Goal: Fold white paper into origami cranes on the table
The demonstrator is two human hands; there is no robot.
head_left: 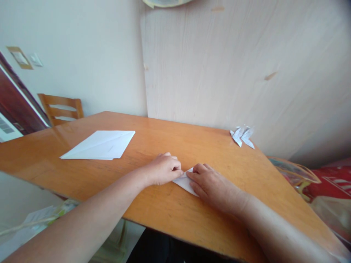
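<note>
A small folded white paper (pixel 184 181) lies on the wooden table (pixel 153 208) between my two hands. My left hand (pixel 163 169) has its fingers curled and pinches the paper's left edge against the table. My right hand (pixel 211 183) lies flat on the paper's right part, fingers together and stretched toward the left hand, covering much of it. Only a small triangle of the paper shows.
A stack of white paper sheets (pixel 100 145) lies at the table's far left. A finished folded paper figure (pixel 242 136) sits at the far right edge by the pale wooden board. A wooden chair (pixel 60 108) stands behind the table; a red bag (pixel 333 182) is at right.
</note>
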